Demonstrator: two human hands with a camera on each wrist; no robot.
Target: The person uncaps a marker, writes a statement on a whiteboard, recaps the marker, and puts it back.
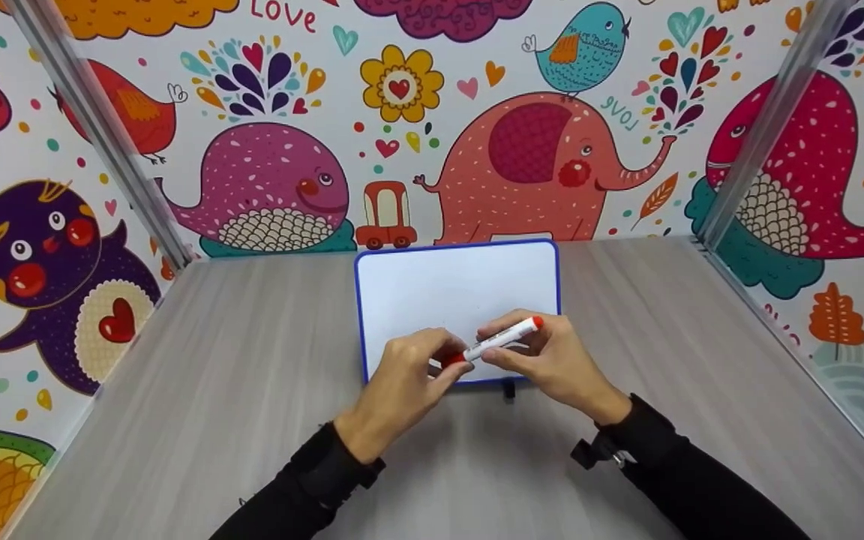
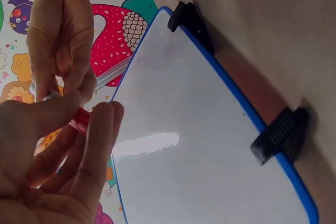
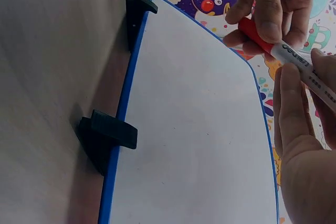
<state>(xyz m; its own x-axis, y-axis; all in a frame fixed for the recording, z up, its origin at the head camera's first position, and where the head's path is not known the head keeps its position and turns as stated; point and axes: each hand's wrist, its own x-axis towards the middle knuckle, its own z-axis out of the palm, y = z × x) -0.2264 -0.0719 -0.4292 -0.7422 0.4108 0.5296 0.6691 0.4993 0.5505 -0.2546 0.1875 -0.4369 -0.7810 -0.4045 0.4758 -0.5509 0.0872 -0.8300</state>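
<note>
Between both hands is a whiteboard marker (image 1: 503,339) with a white barrel, a red end and a red cap (image 3: 255,34). My left hand (image 1: 411,375) pinches the red cap between thumb and fingers. The white barrel is gripped by my right hand (image 1: 552,360), thumb and fingers around it. In the right wrist view the cap sits against the barrel. Behind the hands stands a small whiteboard (image 1: 447,289) with a blue frame, propped upright and leaning back. No marks show on its face.
Black clip feet (image 2: 283,135) hold the board's lower edge on the grey wood-look table (image 1: 252,405). Patterned panels (image 1: 267,187) with cartoon animals enclose the back and sides, joined by metal corner posts (image 1: 102,135).
</note>
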